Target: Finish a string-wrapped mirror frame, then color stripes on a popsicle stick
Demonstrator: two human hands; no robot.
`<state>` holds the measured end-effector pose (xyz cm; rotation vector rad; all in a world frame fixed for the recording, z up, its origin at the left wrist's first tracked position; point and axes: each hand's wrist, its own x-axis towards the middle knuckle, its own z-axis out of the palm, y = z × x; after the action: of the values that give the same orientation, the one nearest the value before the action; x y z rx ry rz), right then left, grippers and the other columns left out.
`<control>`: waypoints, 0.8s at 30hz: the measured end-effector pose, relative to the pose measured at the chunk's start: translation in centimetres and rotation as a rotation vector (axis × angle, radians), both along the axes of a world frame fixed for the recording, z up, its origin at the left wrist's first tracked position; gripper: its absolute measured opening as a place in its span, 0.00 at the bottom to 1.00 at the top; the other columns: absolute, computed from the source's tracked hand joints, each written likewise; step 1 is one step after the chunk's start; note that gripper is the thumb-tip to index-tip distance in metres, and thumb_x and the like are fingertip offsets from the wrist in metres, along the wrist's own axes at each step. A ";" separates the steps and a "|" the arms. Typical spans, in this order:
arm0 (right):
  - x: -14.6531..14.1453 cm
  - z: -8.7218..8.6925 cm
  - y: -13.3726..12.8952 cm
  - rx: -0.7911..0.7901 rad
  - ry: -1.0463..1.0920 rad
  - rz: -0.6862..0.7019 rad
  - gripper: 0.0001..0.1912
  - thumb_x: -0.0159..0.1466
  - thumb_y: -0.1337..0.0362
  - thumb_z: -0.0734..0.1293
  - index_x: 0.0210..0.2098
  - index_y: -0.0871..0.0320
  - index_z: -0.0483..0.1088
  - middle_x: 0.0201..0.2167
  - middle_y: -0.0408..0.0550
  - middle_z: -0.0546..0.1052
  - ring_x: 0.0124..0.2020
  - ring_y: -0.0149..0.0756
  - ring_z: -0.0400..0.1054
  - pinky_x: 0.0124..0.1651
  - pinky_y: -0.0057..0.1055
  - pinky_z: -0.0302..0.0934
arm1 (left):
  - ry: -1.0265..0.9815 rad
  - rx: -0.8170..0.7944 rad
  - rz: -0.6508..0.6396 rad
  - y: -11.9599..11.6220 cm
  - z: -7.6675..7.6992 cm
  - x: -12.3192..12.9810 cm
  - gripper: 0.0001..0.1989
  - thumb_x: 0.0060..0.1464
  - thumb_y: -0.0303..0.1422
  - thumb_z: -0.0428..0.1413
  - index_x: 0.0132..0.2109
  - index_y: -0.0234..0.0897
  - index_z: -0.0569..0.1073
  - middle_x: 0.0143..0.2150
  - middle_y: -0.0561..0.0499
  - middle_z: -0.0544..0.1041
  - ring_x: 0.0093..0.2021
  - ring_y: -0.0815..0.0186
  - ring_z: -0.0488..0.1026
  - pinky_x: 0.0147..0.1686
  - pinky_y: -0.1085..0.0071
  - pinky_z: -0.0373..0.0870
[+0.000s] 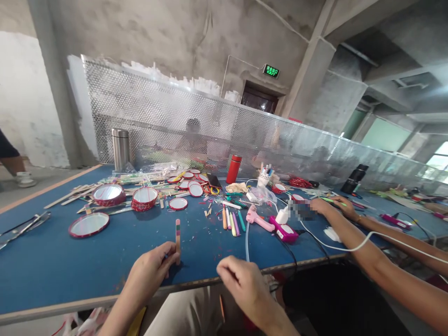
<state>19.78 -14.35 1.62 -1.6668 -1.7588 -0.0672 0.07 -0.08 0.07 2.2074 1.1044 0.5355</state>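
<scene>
At the far left of the blue desk [45, 275], a pair of metal tongs [24, 228] lies near the edge. Next come loose wooden sticks [72, 196] and three round mirrors with red rims [89, 224], with more of these mirrors scattered farther back. A steel flask [121, 149] stands behind them, against a perforated metal screen [168, 102].

The left hand [150, 273] is closed on a wooden craft stick [178, 242] with coloured bands at its top. The stick stands upright between the fingers and thumb, just above the desk's near edge, and its lower end is at or very near the surface. The right hand [241, 284] hovers at that same edge, well apart from the left, with its fingers curled together. Whether it pinches anything small, I cannot tell.

Just beyond it lie coloured sticks [231, 221] and a pink hot glue gun [259, 219] on its side, with a magenta power strip [283, 232] beside it. A red flask [233, 169] stands farther back. At the right, a co-worker's two bare arms [385, 252] reach in from the side — one hand [338, 206] holds a green marker [332, 200] — and a black flask [354, 178] stands beyond them.
</scene>
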 end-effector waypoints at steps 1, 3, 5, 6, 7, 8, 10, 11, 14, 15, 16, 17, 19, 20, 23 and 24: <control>0.8 0.6 -0.1 0.019 0.005 -0.038 0.14 0.68 0.63 0.58 0.30 0.55 0.71 0.24 0.41 0.77 0.24 0.27 0.71 0.29 0.20 0.58 | 0.004 0.001 0.004 0.0 0.0 0.0 0.13 0.56 0.41 0.44 0.30 0.43 0.69 0.20 0.58 0.71 0.22 0.69 0.69 0.26 0.77 0.60; 2.7 1.5 0.1 0.068 -0.026 -0.140 0.15 0.68 0.60 0.57 0.30 0.56 0.72 0.21 0.41 0.75 0.21 0.28 0.68 0.26 0.21 0.56 | 0.015 0.003 0.009 0.1 -0.1 0.1 0.13 0.55 0.41 0.44 0.30 0.43 0.69 0.20 0.58 0.71 0.22 0.69 0.69 0.26 0.77 0.60; 4.9 2.1 0.5 0.032 -0.074 -0.233 0.17 0.68 0.58 0.57 0.31 0.57 0.72 0.20 0.41 0.74 0.21 0.28 0.67 0.26 0.21 0.56 | 0.022 0.008 0.014 0.1 -0.2 0.1 0.13 0.55 0.42 0.44 0.30 0.43 0.69 0.20 0.58 0.71 0.22 0.69 0.69 0.26 0.77 0.60; 6.0 2.3 0.9 -0.022 -0.115 -0.306 0.17 0.69 0.58 0.57 0.32 0.57 0.72 0.20 0.41 0.74 0.22 0.29 0.68 0.26 0.22 0.56 | 0.023 0.009 0.016 0.2 -0.2 0.1 0.13 0.55 0.42 0.44 0.30 0.43 0.69 0.20 0.58 0.72 0.22 0.69 0.69 0.26 0.77 0.60; 7.0 2.4 1.3 -0.088 -0.170 -0.394 0.17 0.68 0.58 0.57 0.32 0.57 0.73 0.22 0.42 0.75 0.23 0.29 0.69 0.28 0.22 0.57 | 0.022 0.010 0.015 0.2 -0.3 0.1 0.13 0.55 0.42 0.44 0.31 0.43 0.69 0.21 0.58 0.72 0.22 0.69 0.70 0.26 0.77 0.60; 7.9 2.4 1.8 -0.155 -0.226 -0.474 0.17 0.69 0.58 0.57 0.32 0.56 0.73 0.23 0.42 0.76 0.25 0.30 0.70 0.29 0.22 0.57 | 0.022 0.010 0.012 0.2 -0.3 0.1 0.13 0.55 0.41 0.44 0.31 0.44 0.69 0.21 0.58 0.73 0.22 0.69 0.70 0.26 0.77 0.60; 9.3 2.3 2.9 -0.218 -0.276 -0.555 0.16 0.68 0.60 0.57 0.31 0.56 0.74 0.26 0.44 0.78 0.29 0.33 0.73 0.31 0.23 0.57 | 0.011 0.014 0.005 0.2 -0.3 0.1 0.12 0.55 0.41 0.44 0.32 0.44 0.69 0.24 0.58 0.75 0.24 0.69 0.71 0.27 0.77 0.61; 9.8 2.2 3.6 -0.238 -0.294 -0.581 0.16 0.68 0.61 0.58 0.32 0.55 0.75 0.28 0.45 0.79 0.31 0.34 0.74 0.31 0.24 0.57 | -0.003 0.019 0.007 0.1 -0.3 0.1 0.11 0.54 0.40 0.45 0.31 0.44 0.70 0.25 0.57 0.77 0.25 0.68 0.72 0.28 0.77 0.62; 10.8 1.9 5.4 -0.289 -0.342 -0.643 0.15 0.67 0.61 0.59 0.35 0.54 0.77 0.30 0.48 0.81 0.34 0.39 0.76 0.32 0.27 0.57 | -0.026 0.031 0.009 0.1 -0.3 0.0 0.11 0.54 0.40 0.45 0.31 0.44 0.70 0.28 0.57 0.78 0.28 0.68 0.73 0.30 0.76 0.62; 10.9 1.7 6.0 -0.307 -0.358 -0.662 0.15 0.67 0.61 0.59 0.35 0.54 0.77 0.31 0.50 0.81 0.34 0.40 0.76 0.33 0.27 0.57 | -0.022 0.033 0.010 0.2 -0.4 0.0 0.11 0.54 0.40 0.45 0.31 0.44 0.70 0.28 0.57 0.78 0.28 0.67 0.73 0.30 0.76 0.62; 11.0 1.6 6.6 -0.324 -0.373 -0.678 0.15 0.67 0.61 0.59 0.35 0.54 0.77 0.31 0.51 0.81 0.34 0.41 0.76 0.33 0.28 0.57 | -0.014 0.038 0.012 0.2 -0.5 0.0 0.12 0.54 0.41 0.45 0.31 0.44 0.69 0.28 0.56 0.78 0.28 0.67 0.73 0.30 0.75 0.62; 11.1 1.5 7.1 -0.340 -0.386 -0.689 0.15 0.67 0.61 0.58 0.35 0.55 0.77 0.31 0.52 0.81 0.34 0.42 0.76 0.33 0.29 0.58 | -0.005 0.044 0.013 0.3 -0.6 0.0 0.12 0.54 0.41 0.44 0.32 0.44 0.69 0.28 0.56 0.78 0.28 0.66 0.73 0.30 0.75 0.61; 11.1 1.4 7.9 -0.369 -0.409 -0.701 0.16 0.67 0.60 0.58 0.35 0.56 0.77 0.32 0.54 0.81 0.35 0.43 0.76 0.34 0.29 0.58 | 0.008 0.060 0.013 0.4 -0.9 0.0 0.12 0.55 0.42 0.43 0.32 0.44 0.69 0.29 0.56 0.78 0.29 0.66 0.73 0.30 0.74 0.61; 11.0 1.4 8.2 -0.383 -0.418 -0.705 0.16 0.67 0.60 0.58 0.35 0.56 0.77 0.33 0.54 0.81 0.36 0.43 0.76 0.35 0.30 0.59 | 0.009 0.065 0.008 0.4 -1.0 0.0 0.13 0.55 0.42 0.43 0.32 0.44 0.68 0.29 0.55 0.77 0.30 0.66 0.73 0.31 0.74 0.61; 10.8 1.2 8.8 -0.422 -0.439 -0.707 0.17 0.67 0.60 0.58 0.36 0.58 0.76 0.34 0.56 0.80 0.38 0.43 0.76 0.37 0.31 0.60 | -0.010 0.064 -0.011 0.5 -1.4 0.0 0.13 0.56 0.42 0.43 0.32 0.44 0.68 0.30 0.55 0.78 0.31 0.66 0.73 0.32 0.74 0.61; 10.7 1.1 8.9 -0.434 -0.444 -0.708 0.17 0.67 0.60 0.57 0.36 0.59 0.76 0.35 0.57 0.80 0.39 0.44 0.76 0.37 0.31 0.60 | -0.020 0.065 -0.013 0.5 -1.5 -0.1 0.13 0.56 0.42 0.43 0.33 0.44 0.68 0.30 0.55 0.77 0.31 0.66 0.73 0.32 0.74 0.61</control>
<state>30.53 -5.49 2.72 -2.7019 -1.4438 -0.4290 0.01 0.41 -1.46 2.2585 1.0754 0.5934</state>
